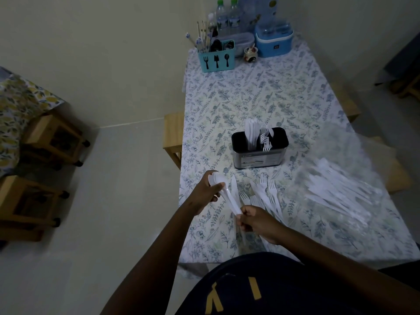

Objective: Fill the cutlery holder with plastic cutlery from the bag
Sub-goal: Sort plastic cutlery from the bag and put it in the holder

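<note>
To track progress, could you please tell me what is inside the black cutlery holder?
The cutlery holder holds white knives on its left and forks on its right; its wall hides their lower ends.

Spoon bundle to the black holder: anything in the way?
Nothing upright that I can see. The left hand and right hand grip the spoons. Loose forks lie flat on the tablecloth between them and the cutlery holder; a lifted path should clear them.
</note>
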